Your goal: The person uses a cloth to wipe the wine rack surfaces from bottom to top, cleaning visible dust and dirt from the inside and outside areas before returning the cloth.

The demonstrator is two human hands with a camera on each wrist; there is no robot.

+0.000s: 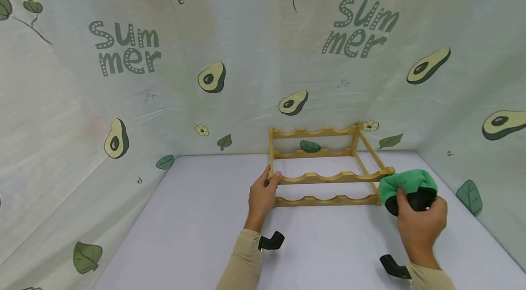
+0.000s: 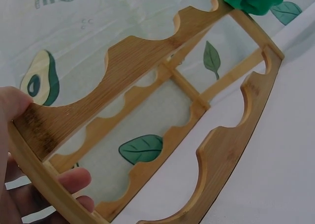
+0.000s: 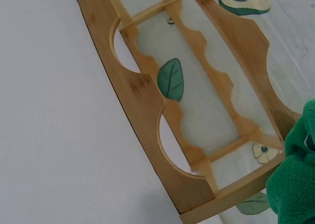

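Observation:
A wooden rack [image 1: 324,179] with wavy, scalloped rails stands on the white table. My left hand [image 1: 261,196] grips its left end; in the left wrist view the thumb lies at the top rail and the fingers [image 2: 74,179] curl round the side bar. At the rack's front right corner, my right hand [image 1: 423,228] holds a green terry cloth [image 1: 404,180] with a black part [image 1: 423,198]. The green cloth [image 3: 295,189] sits against the upper rail's end in the right wrist view, where the hand itself is out of sight.
The white tabletop [image 1: 197,226] spreads around the rack. Behind and on both sides hangs a pale curtain [image 1: 246,29] printed with avocados, leaves and lettering, close to the rack's back. Black wrist mounts [image 1: 272,240] sit at both sleeves.

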